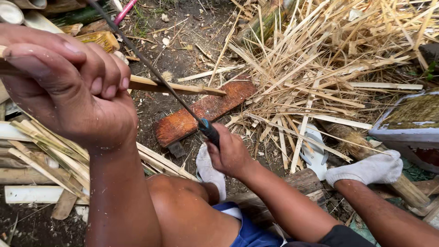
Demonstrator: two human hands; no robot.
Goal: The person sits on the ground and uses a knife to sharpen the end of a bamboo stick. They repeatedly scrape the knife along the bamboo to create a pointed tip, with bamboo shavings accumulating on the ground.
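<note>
Near left, the left hand (68, 82) is clenched tight round a bamboo strip (178, 88), long axis running left to right, its free end pointing right over the plank (201, 112) on the dirt. Right hand (228, 155), fist closed on a blue-handled blade (151, 68), slants it up and far-left across the strip. Far right, a straw heap (329, 55); near right, a white-gloved hand (366, 169) on a log (402, 187), well apart.

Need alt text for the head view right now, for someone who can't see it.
The left hand grips a thin bamboo strip while the right hand holds a long blade's dark handle against it, above a reddish wooden board on dirt strewn with bamboo shavings.
</note>
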